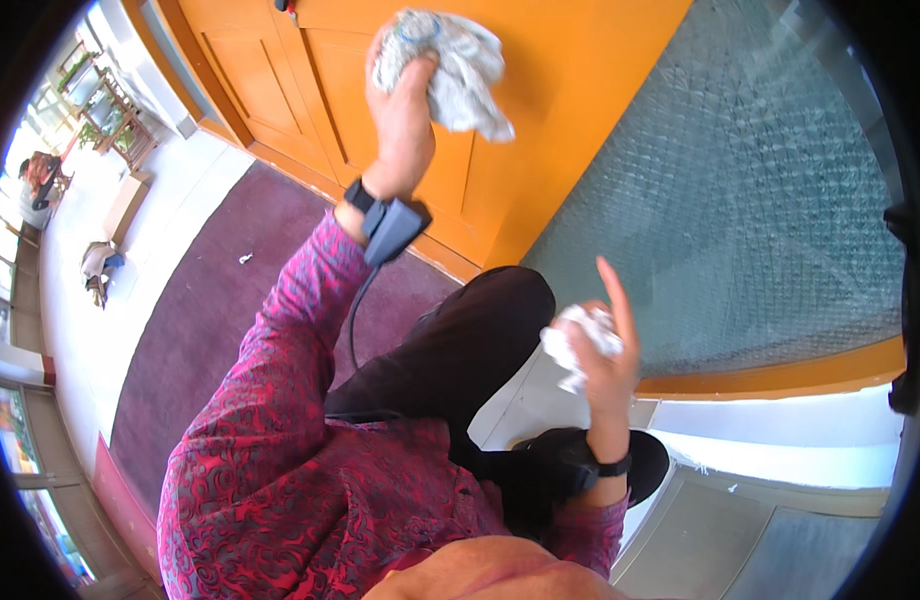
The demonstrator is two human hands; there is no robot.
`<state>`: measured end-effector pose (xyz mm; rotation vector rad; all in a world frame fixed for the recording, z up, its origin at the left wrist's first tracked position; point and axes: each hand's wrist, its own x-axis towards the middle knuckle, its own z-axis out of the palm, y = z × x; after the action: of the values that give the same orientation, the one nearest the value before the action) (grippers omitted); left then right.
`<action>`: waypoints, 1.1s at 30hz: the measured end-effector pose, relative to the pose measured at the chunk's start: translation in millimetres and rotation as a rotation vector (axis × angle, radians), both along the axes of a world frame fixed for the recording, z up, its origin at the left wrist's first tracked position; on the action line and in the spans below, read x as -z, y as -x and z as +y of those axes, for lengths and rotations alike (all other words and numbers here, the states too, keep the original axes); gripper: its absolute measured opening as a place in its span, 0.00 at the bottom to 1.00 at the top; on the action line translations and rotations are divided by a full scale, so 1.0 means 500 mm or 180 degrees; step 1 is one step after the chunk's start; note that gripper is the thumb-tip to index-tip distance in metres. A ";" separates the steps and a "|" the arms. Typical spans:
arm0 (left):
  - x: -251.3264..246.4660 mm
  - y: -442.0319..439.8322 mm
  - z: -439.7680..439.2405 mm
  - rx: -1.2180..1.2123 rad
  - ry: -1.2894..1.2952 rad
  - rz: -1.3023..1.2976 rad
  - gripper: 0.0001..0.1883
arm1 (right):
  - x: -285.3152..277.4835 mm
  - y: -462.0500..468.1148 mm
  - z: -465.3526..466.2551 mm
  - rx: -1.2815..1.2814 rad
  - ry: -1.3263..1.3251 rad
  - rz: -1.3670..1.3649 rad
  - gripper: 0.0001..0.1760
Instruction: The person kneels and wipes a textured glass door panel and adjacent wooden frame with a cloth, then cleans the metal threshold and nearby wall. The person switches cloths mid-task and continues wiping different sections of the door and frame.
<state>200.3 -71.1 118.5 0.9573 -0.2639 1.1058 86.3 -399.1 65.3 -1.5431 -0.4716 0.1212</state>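
My left hand is raised at the top of the view, gripping a crumpled whitish cloth in front of the orange door panel. Whether the cloth touches the panel I cannot tell. To the right and lower, my right hand is slightly blurred and holds a wad of white tissue or thin cloth in its palm, the index finger sticking up. Behind that hand is a textured glass pane with an orange frame.
A dark device with a cable is strapped to my left wrist. Below the door lies a maroon mat bearing a white scrap. Farther left are a person, plant stands and a cloth heap. My bent knee nears the glass.
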 end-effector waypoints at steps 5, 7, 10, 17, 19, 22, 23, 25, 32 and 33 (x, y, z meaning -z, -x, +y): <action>0.034 0.139 -0.148 0.1029 0.0138 0.0699 0.30 | -0.037 -0.032 0.116 0.0111 0.0480 -0.1161 0.67; 0.044 0.176 -0.186 0.1164 0.0125 0.1044 0.31 | -0.037 -0.046 0.122 0.0094 0.0622 -0.1315 0.68; 0.056 0.212 -0.212 0.1489 -0.0084 0.1276 0.31 | -0.027 -0.063 0.114 0.0129 0.0359 -0.1595 0.56; 0.073 0.224 -0.196 0.2356 -0.1042 0.1126 0.50 | 0.002 -0.053 0.068 0.0389 0.0552 -0.1406 0.24; 0.081 0.218 -0.196 0.2298 -0.1512 0.0808 0.58 | 0.004 -0.049 0.063 0.0325 0.0396 -0.1294 0.22; 0.089 0.212 -0.203 0.1937 -0.1860 0.0679 0.59 | 0.003 -0.049 0.062 0.0019 0.0046 -0.1292 0.18; 0.089 0.212 -0.201 0.1927 -0.1838 0.0888 0.57 | 0.002 -0.048 0.065 -0.0097 -0.0097 -0.1226 0.18; 0.086 0.213 -0.200 0.1900 -0.1774 0.1278 0.53 | 0.000 -0.042 0.070 -0.0277 -0.0238 -0.1001 0.17; 0.081 0.218 -0.207 0.2245 -0.0779 0.1598 0.32 | -0.004 -0.008 0.083 0.0089 -0.0747 -0.0420 0.29; 0.081 0.219 -0.202 0.2330 -0.0728 0.1551 0.30 | -0.004 -0.009 0.076 0.0026 -0.0745 -0.0397 0.31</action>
<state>90.6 -171.9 78.3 1.1689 -0.3073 0.1624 90.9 -361.3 67.1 -1.3271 -0.5579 -0.0360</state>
